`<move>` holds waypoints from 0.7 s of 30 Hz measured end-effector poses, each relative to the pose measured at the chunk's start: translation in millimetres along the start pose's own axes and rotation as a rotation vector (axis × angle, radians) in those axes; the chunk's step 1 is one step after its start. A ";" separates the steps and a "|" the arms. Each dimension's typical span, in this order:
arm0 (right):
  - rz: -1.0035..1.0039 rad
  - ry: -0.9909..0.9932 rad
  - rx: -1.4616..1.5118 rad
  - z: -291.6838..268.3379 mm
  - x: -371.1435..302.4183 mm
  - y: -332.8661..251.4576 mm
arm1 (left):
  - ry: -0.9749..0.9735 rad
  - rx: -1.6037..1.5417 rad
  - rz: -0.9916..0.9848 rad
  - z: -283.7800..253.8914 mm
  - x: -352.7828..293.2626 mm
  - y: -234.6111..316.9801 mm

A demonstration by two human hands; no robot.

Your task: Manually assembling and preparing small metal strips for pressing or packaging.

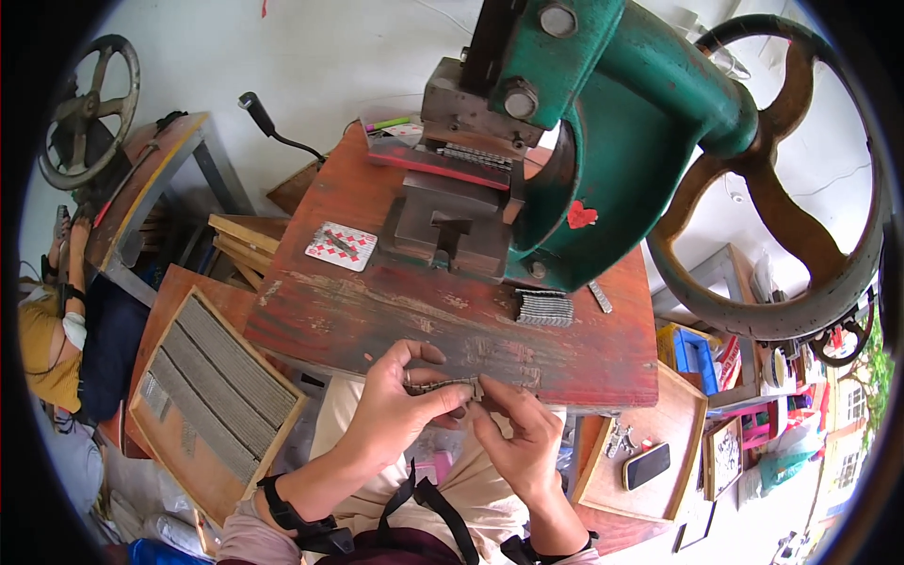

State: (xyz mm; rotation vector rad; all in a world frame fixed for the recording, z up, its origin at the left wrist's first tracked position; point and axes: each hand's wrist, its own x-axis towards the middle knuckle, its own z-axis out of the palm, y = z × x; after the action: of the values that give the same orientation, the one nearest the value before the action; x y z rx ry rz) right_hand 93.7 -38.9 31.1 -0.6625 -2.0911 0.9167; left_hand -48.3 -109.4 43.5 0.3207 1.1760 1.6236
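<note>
My left hand (400, 403) grips a short dark-grey metal strip (435, 384) between thumb and fingers, just above the front edge of the wooden table. The thumb and fingertips of my right hand (518, 435) close around the strip's right end; the fingers partly cover it. Beyond my hands, a row of similar grey metal strips (544, 308) stands packed together on the table (377, 315). A single strip (600, 297) lies to its right. Farther back is a green press (640, 160) with a steel die block (443, 231) under its ram.
A playing card (341, 247) with a small metal piece lies left of the press. At left, a wooden tray (202, 395) holds rows of grey strips. A phone (647, 466) rests in a right-hand tray (673, 405). The large handwheel (782, 188) overhangs the right. Another person (56, 330) sits far left.
</note>
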 end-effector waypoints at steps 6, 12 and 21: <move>0.008 0.002 -0.014 -1.1 -3.2 2.9 | -0.016 0.006 0.015 -0.4 -0.6 -2.0; -0.033 0.011 -0.010 -0.5 -4.0 4.2 | -0.018 0.049 0.000 -3.6 0.2 -1.3; 0.149 -0.040 0.136 1.3 -6.2 0.2 | -0.010 0.014 0.004 -3.6 -2.7 -0.8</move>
State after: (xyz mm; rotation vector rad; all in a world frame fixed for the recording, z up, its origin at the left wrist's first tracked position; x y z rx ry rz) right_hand 96.3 -43.6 27.7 -0.7411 -2.0132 1.1534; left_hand -49.2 -113.6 42.0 0.3394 1.1799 1.6160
